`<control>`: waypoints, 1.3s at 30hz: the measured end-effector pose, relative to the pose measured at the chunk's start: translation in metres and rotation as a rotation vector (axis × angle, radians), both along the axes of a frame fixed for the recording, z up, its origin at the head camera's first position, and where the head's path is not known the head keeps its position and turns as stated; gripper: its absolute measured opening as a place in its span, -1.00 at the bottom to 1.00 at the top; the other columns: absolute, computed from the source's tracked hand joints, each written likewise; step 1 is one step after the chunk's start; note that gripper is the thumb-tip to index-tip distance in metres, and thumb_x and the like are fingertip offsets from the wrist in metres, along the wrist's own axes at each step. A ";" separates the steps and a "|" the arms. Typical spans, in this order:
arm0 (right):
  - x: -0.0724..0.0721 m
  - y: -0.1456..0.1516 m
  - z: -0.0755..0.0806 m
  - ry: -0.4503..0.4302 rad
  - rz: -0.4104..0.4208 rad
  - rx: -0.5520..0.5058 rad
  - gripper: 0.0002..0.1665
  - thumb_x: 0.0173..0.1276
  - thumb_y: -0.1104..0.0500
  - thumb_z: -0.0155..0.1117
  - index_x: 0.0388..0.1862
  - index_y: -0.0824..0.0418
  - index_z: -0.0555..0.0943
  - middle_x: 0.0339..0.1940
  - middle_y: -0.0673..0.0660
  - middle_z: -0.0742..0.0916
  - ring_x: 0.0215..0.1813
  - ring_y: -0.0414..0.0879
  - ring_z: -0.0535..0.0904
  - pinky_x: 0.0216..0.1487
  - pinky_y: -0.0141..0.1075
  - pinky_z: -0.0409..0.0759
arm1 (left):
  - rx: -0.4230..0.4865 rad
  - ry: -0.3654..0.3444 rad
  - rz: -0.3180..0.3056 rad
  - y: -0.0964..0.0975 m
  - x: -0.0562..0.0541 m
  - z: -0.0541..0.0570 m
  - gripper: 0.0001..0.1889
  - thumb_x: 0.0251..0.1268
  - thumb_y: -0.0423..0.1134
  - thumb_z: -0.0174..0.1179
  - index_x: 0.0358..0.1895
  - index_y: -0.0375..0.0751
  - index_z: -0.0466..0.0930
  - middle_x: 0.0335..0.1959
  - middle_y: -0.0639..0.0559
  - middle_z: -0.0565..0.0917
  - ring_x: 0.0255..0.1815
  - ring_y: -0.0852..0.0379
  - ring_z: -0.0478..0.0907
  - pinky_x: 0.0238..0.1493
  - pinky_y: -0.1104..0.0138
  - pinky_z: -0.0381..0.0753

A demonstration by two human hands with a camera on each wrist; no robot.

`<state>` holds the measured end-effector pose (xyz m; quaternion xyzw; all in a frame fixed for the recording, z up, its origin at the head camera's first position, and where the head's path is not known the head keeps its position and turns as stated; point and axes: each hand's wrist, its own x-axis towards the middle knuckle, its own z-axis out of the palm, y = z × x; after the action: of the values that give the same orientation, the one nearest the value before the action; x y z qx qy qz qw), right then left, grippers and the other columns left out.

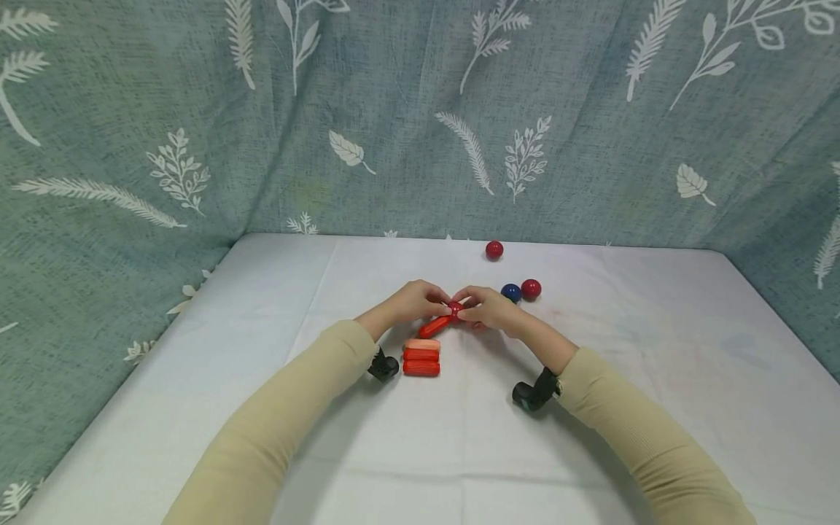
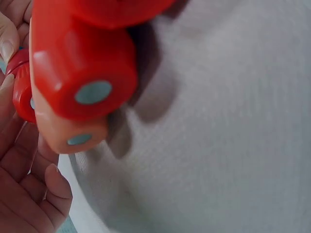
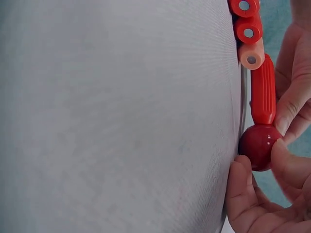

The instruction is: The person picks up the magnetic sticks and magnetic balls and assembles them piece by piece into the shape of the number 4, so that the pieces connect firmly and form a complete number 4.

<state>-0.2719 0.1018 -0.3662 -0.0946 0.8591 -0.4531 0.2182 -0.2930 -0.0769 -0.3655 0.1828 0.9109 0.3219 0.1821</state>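
Both hands meet over a red ball (image 1: 455, 311). My left hand (image 1: 420, 300) pinches the ball's left side with thumb and finger, right where a red rod (image 1: 433, 327) meets it. Across from it, my right hand (image 1: 488, 308) grips the ball; the right wrist view shows its thumb and fingers curled round the ball (image 3: 261, 147). The ridged red rod (image 3: 263, 90) stretches from the ball toward three rods lying side by side: a salmon rod (image 1: 422, 344), a red rod (image 1: 421, 355) and another red rod (image 1: 421, 368). Their ends bear round grey discs.
A blue ball (image 1: 511, 293) and a red ball (image 1: 531, 289) sit together just beyond my right hand. Farther back lies another red ball (image 1: 494, 250). A white cloth (image 1: 367, 467) covers the table, with a green leaf-patterned curtain (image 1: 407, 124) behind it.
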 end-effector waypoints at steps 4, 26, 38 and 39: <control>0.000 -0.001 0.000 -0.019 -0.034 -0.011 -0.63 0.34 0.26 0.11 0.13 0.20 0.44 -0.04 0.22 0.57 -0.26 -0.08 0.48 -0.28 -0.37 0.56 | 0.015 -0.013 0.016 0.001 0.000 0.000 -0.70 0.21 -0.16 0.19 -0.03 -0.20 0.61 -0.12 -0.01 0.64 -0.29 0.16 0.51 -0.21 0.38 0.51; 0.001 -0.004 0.001 -0.018 -0.133 -0.005 -0.62 0.32 0.24 0.14 0.11 0.24 0.43 -0.03 0.24 0.59 -0.38 -0.11 0.55 -0.36 -0.34 0.61 | 0.055 -0.048 0.012 0.006 0.000 -0.001 -0.59 0.23 -0.16 0.16 0.14 -0.17 0.49 0.04 -0.02 0.58 -0.01 0.09 0.48 0.04 0.25 0.46; 0.004 0.024 0.022 0.050 -0.152 0.040 -0.61 0.31 0.21 0.16 0.11 0.29 0.45 -0.08 0.28 0.62 -0.35 -0.04 0.60 -0.35 -0.29 0.62 | 0.015 -0.059 0.009 0.006 0.000 -0.002 -0.59 0.29 -0.11 0.09 0.21 0.01 0.43 0.11 -0.06 0.50 0.00 0.05 0.43 0.00 0.22 0.44; 0.004 0.028 0.024 0.060 -0.156 0.043 -0.60 0.31 0.21 0.16 0.11 0.29 0.45 -0.07 0.29 0.62 -0.34 -0.04 0.60 -0.35 -0.29 0.62 | 0.013 -0.052 0.019 0.007 -0.001 -0.002 -0.59 0.28 -0.10 0.10 0.19 0.00 0.45 0.10 -0.04 0.50 0.01 0.05 0.42 0.01 0.21 0.44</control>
<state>-0.2678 0.1295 -0.3419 -0.0363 0.8797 -0.4470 0.1582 -0.2935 -0.0703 -0.3676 0.1667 0.9055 0.3342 0.2015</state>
